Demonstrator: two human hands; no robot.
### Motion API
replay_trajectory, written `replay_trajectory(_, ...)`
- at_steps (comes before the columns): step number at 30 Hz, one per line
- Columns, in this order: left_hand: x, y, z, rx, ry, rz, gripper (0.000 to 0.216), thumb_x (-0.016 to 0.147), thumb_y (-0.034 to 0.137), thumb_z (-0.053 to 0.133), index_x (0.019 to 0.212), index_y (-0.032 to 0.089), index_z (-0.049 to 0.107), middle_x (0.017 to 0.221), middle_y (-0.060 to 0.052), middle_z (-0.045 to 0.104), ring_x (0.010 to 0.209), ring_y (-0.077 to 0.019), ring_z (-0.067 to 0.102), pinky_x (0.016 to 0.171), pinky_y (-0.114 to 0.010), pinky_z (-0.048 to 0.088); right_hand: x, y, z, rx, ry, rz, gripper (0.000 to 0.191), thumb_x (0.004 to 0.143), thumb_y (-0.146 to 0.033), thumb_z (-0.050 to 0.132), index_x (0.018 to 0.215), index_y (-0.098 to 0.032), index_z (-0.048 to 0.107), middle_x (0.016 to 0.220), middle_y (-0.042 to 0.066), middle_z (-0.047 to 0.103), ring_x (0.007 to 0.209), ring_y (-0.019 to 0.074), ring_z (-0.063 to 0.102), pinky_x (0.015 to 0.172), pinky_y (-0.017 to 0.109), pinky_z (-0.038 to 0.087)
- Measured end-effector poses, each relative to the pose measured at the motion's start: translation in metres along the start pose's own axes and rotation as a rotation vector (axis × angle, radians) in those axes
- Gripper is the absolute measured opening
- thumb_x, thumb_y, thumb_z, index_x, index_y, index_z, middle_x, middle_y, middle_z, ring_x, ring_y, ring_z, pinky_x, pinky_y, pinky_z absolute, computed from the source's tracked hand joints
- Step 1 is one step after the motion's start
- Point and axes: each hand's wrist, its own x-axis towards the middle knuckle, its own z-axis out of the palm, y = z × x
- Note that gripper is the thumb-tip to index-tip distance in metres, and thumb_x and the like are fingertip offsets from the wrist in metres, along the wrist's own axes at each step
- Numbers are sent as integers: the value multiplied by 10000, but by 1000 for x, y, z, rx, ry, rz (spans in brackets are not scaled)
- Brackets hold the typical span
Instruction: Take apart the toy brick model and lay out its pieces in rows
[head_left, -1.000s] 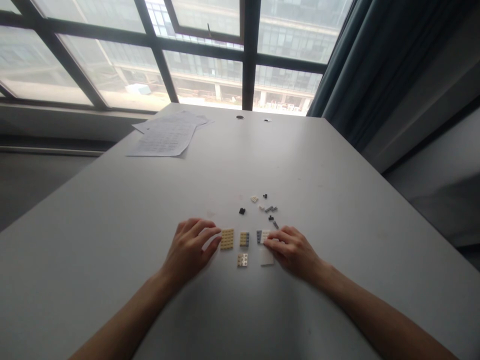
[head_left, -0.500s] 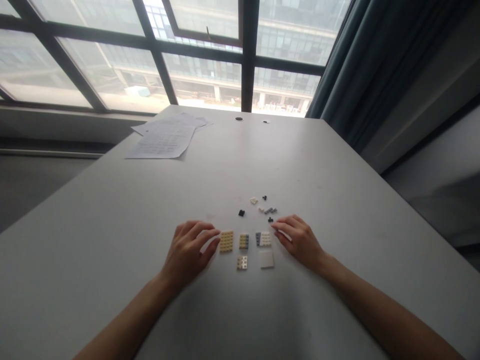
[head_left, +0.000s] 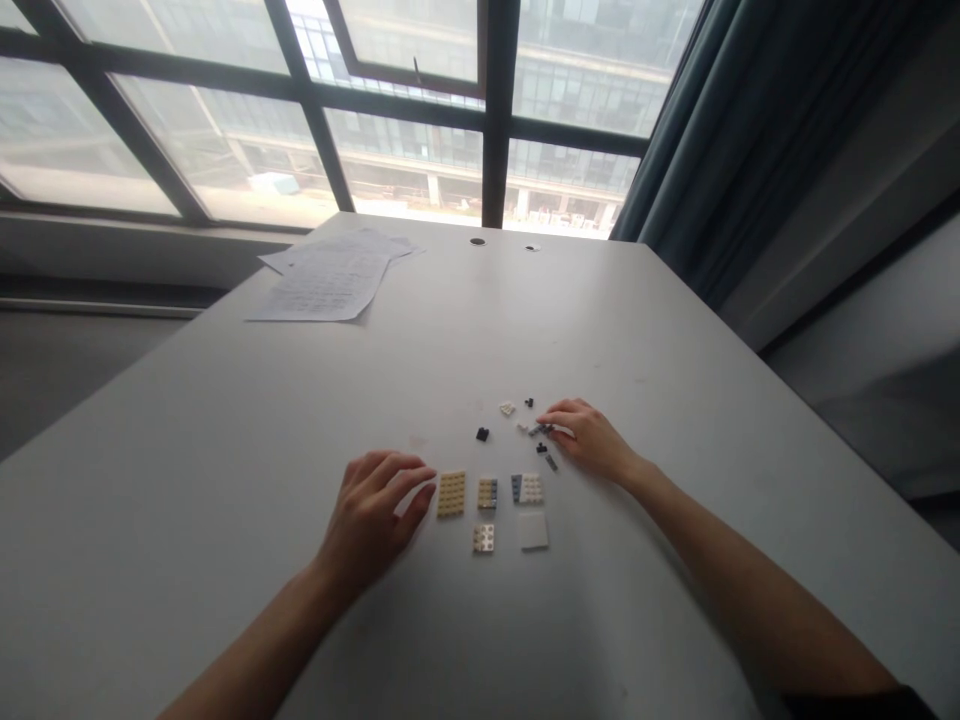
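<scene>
My left hand (head_left: 380, 508) rests on the table, thumb and fingers curved apart, its tips beside the left edge of a tan studded building plate (head_left: 451, 494). My right hand (head_left: 592, 438) has its thumb and forefinger closed around a small grey building piece (head_left: 546, 429), partly hidden by the fingers. Just below that hand lie a black piece (head_left: 541, 448) and a separate grey piece (head_left: 551, 463). Between the hands sit a tan-and-grey block (head_left: 487, 493), a white-and-grey block (head_left: 531, 488), a shiny beige studded piece (head_left: 484, 539) and a smooth white tile (head_left: 534, 531).
Further back are a black piece (head_left: 482, 434), a white openwork piece (head_left: 508, 408) and another small black piece (head_left: 529, 402). Printed papers (head_left: 322, 285) lie at the table's far left. Beyond the white table (head_left: 465, 350) are windows, with a dark curtain (head_left: 697, 150) at right.
My right hand has moved away from me, from beside the white-and-grey block to the grey pieces. A grey piece now shows below it. My left hand has hardly moved.
</scene>
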Motion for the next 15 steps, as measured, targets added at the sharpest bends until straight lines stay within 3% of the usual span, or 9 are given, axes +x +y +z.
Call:
replay_trajectory(5, -1, -2, 1, -4, 8, 9, 103, 848, 221, 588, 913, 228, 667, 924, -40, 680, 911, -207, 570, 847, -370, 412, -2, 1, 4, -47, 7, -12, 167, 865, -160, 603, 982, -218, 707, 993, 36, 688, 953, 198, 570, 883, 344, 463)
replay_trajectory(15, -1, -2, 1, 5, 3, 19, 103, 854, 229, 583, 905, 226, 672, 927, -42, 682, 911, -207, 576, 856, -370, 413, -2, -1, 6, 17, 49, 150, 108, 846, -198, 619, 934, -195, 680, 962, 49, 637, 929, 184, 563, 842, 317, 436)
